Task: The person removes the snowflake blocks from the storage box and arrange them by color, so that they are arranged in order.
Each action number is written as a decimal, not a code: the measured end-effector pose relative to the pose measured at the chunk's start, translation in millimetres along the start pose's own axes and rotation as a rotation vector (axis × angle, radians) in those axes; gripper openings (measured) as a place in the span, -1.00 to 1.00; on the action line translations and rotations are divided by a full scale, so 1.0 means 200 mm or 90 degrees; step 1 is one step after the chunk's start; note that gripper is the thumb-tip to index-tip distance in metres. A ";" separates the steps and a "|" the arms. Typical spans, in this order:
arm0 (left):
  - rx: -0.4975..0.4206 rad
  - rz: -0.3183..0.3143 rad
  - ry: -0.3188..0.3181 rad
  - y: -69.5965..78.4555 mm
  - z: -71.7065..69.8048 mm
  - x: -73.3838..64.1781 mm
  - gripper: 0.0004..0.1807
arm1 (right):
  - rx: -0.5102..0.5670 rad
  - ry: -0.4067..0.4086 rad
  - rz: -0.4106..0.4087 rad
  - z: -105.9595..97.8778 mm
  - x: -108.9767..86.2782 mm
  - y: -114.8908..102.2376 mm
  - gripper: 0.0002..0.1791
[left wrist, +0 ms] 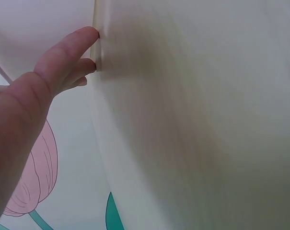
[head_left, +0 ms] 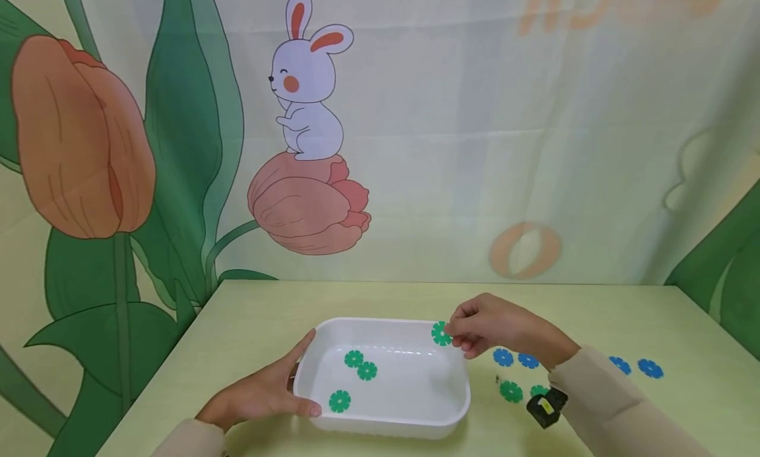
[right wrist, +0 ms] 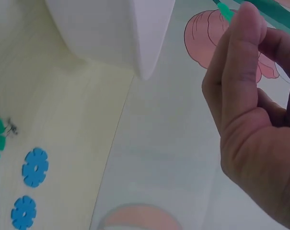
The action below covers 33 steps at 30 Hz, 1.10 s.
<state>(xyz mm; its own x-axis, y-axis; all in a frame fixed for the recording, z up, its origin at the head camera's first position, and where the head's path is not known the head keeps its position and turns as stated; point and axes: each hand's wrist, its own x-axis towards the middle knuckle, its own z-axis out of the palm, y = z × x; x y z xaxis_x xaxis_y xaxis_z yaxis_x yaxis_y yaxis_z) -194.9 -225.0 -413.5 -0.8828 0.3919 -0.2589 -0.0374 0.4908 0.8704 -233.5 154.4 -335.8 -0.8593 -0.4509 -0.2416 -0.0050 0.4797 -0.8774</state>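
- My left hand (head_left: 261, 392) grips the white rectangular tray's (head_left: 386, 430) left end, thumb on the rim.
- Three green notched discs (head_left: 340, 401) lie inside (two touching).
- My right hand (head_left: 493, 325) pinches another green disc (head_left: 440, 334) at the far right corner.
- Blue notched discs (head_left: 503, 357) lie further right.

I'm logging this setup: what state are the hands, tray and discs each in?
White rectangular tray: upright, three round green notched discs inside.
Left hand: spread, touching tray's left end.
Right hand: pinching another green disc by tray's far right corner.
Two other green discs: flat on the table, one partly hidden.
Four visible round blue notched discs: also flat.
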 end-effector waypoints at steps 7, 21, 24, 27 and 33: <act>-0.001 0.020 -0.007 -0.01 0.00 0.00 0.36 | 0.009 -0.002 -0.015 -0.07 -0.05 0.07 -0.76; 0.003 0.035 -0.015 -0.02 -0.01 0.00 0.37 | 0.006 0.007 -0.010 -0.18 -0.15 0.21 -0.75; 0.000 0.038 -0.018 -0.02 -0.01 0.00 0.37 | 0.009 0.008 -0.006 -0.22 -0.17 0.25 -0.73; 0.000 0.039 -0.018 -0.02 -0.01 0.00 0.38 | 0.017 0.006 -0.011 -0.25 -0.20 0.29 -0.73; -0.007 0.043 -0.021 -0.02 -0.01 0.00 0.37 | 0.032 -0.004 -0.011 -0.29 -0.24 0.37 -0.72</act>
<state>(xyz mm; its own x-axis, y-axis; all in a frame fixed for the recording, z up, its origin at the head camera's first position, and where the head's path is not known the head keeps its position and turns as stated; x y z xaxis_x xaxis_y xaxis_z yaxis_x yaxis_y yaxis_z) -195.1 -228.7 -415.5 -0.8675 0.4497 -0.2125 0.0169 0.4537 0.8910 -222.1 255.7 -364.9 -0.8559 -0.4635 -0.2294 0.0065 0.4339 -0.9010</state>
